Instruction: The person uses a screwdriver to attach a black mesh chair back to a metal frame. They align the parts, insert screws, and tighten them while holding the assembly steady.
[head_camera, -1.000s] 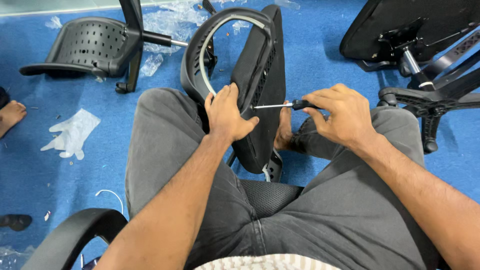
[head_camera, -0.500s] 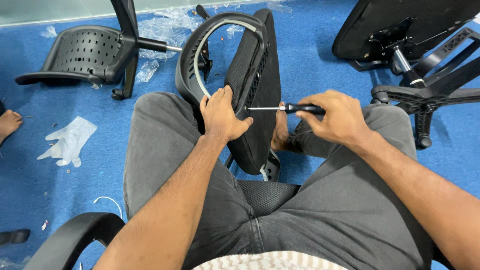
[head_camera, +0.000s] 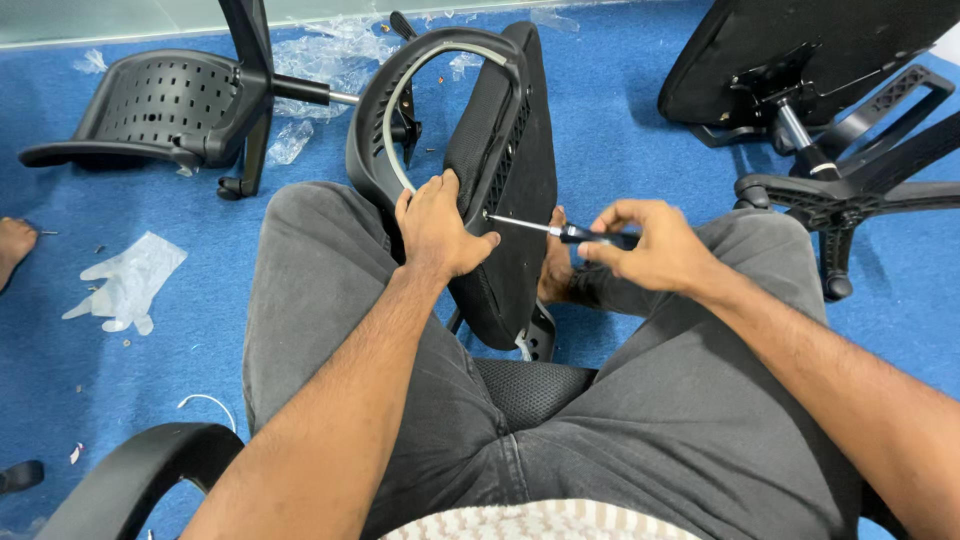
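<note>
I sit on a chair with a black office-chair backrest (head_camera: 505, 170) standing upright between my knees. My left hand (head_camera: 438, 230) grips its edge and holds it steady. My right hand (head_camera: 650, 245) is closed on the dark handle of a screwdriver (head_camera: 560, 231). The metal shaft points left and its tip touches the backrest's side just beside my left thumb. A curved black frame with a grey band (head_camera: 400, 110) is attached behind the backrest.
On the blue carpet lie a perforated black seat shell (head_camera: 160, 110) at far left, clear plastic wrap (head_camera: 310, 60), a white glove (head_camera: 130, 280), and an upturned chair seat with wheeled base (head_camera: 820, 110) at right. An armrest (head_camera: 130, 480) curves at bottom left. Another person's bare foot (head_camera: 12, 245) shows at the left edge.
My right hand has shifted its grip along the screwdriver handle, fingers turning. The left hand stays on the backrest, and the view has drifted slightly.
</note>
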